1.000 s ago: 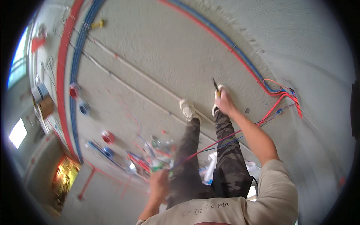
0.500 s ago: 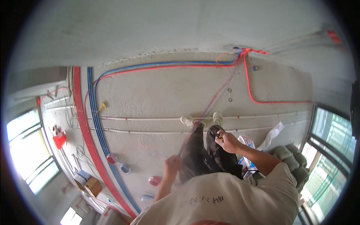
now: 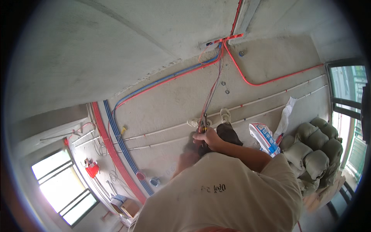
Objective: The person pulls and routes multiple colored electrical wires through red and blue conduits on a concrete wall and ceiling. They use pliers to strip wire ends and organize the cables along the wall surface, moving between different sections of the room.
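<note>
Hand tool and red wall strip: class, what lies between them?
In the head view, thin red and dark wires run between the hand tool and red wall strip; two small round pieces lie just to their right.

The left hand (image 3: 188, 156) is blurred (its grip cannot be told).

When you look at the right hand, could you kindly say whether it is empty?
No, the right hand holds a dark tool beside the thin wires.

Grey floor (image 3: 162, 106): red pipes (image 3: 111, 149), blue pipes (image 3: 124, 147), sacks (image 3: 313, 162).
</note>
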### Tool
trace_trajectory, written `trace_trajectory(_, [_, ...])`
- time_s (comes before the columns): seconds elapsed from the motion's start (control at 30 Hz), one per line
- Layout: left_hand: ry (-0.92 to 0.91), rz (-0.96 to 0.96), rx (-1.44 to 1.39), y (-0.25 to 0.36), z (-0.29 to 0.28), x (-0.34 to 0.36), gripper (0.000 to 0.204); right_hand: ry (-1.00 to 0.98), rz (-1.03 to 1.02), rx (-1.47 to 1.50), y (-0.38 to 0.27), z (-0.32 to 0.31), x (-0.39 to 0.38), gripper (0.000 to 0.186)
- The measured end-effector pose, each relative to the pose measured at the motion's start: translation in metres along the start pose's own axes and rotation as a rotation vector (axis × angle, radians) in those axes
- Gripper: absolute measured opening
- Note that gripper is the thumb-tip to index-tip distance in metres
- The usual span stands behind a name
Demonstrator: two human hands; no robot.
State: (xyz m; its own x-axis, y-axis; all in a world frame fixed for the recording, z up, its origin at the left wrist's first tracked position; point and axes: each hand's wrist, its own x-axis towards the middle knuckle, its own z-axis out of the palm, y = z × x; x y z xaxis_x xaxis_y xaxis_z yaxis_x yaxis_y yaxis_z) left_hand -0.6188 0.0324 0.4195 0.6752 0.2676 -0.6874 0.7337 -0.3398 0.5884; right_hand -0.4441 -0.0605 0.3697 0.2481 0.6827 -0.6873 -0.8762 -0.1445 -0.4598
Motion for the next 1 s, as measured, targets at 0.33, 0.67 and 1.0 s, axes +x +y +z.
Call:
trace_trajectory(0.33, [0.278,-0.03,-0.273,0.081,0.0,-0.023,0.027,-0.032,-0.028,-0.256,-0.048,-0.055,-0.027,0.02])
trace_trajectory(0.67, [0.69,-0.19,-0.507,0.085,0.003,-0.034,0.019,-0.078,0.04,-0.079,-0.072,-0.064,-0.036,0.017])
trace_trajectory(1.0, [0.706,-0.042,-0.356,0.049,-0.012,-0.012,0.022,-0.07,0.004,-0.445,-0.064,-0.033,-0.009,0.017])
